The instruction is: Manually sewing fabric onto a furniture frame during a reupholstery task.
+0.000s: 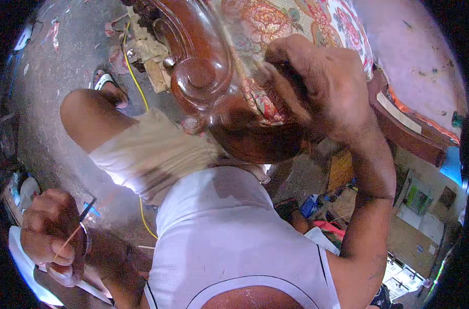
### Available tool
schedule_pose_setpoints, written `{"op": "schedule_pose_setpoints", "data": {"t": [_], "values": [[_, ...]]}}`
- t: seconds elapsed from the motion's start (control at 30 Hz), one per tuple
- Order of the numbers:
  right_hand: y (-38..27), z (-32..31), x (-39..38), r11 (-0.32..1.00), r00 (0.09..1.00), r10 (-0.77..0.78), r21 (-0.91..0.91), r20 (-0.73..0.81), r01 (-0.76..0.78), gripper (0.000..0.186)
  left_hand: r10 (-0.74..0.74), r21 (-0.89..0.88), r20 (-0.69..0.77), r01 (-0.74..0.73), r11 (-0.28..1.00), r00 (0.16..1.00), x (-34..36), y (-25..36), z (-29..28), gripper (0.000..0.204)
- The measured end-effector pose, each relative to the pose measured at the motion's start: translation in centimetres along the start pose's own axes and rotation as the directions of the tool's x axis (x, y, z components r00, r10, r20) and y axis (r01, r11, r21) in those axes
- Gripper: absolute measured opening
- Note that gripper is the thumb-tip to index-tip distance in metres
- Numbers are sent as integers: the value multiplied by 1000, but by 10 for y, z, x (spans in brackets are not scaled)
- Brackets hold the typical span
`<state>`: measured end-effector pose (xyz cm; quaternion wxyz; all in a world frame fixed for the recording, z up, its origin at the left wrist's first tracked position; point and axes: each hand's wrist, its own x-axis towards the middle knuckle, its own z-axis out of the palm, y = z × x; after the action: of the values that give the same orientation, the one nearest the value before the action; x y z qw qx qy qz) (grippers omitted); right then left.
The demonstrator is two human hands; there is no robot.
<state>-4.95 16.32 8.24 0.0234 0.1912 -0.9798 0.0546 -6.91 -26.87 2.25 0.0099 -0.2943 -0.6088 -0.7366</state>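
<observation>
A polished brown carved wooden chair arm (201, 67) with a scrolled end stands in front of me. Beside the wood runs floral upholstery fabric (268, 23), patterned in red and gold on a pale ground. My right hand (322, 87) is curled closed at the fabric's edge, close to the wood. Its fingertips are blurred and partly hidden, so what they pinch does not show. At the lower left, away from the chair, my left hand (51, 234) is closed round a thin stick (70, 237) with a dark, slanting tip.
A yellow cable (135, 82) runs along the grey floor past my leg. Wooden blocks (156, 72) lie beside the chair arm. Another reddish-brown wooden frame piece (409, 123) stands at the right. Cluttered things, including a blue packet (310, 205), lie below my right arm.
</observation>
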Motion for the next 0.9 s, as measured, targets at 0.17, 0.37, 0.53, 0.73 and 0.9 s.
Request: {"op": "schedule_pose_setpoints", "data": {"t": [0.17,0.37,0.53,0.73,0.9], "values": [[-1,-5,3,1000,999,-6,16,43,5,20,-36,-103,101,47,994,994,2,2,-2,13],[2,-14,26,988,989,21,151,149,-44,21,-51,-70,28,53,996,998,-3,5,-1,17],[6,-15,33,998,990,5,60,141,-14,20,-11,-27,-46,10,1000,999,-12,4,-11,20],[0,-7,16,991,999,19,128,33,-23,14,-43,-30,47,45,999,998,-3,6,-6,21],[10,-5,7,961,999,38,274,7,-39,12,-39,-107,122,52,993,992,1,4,-13,18]]}}
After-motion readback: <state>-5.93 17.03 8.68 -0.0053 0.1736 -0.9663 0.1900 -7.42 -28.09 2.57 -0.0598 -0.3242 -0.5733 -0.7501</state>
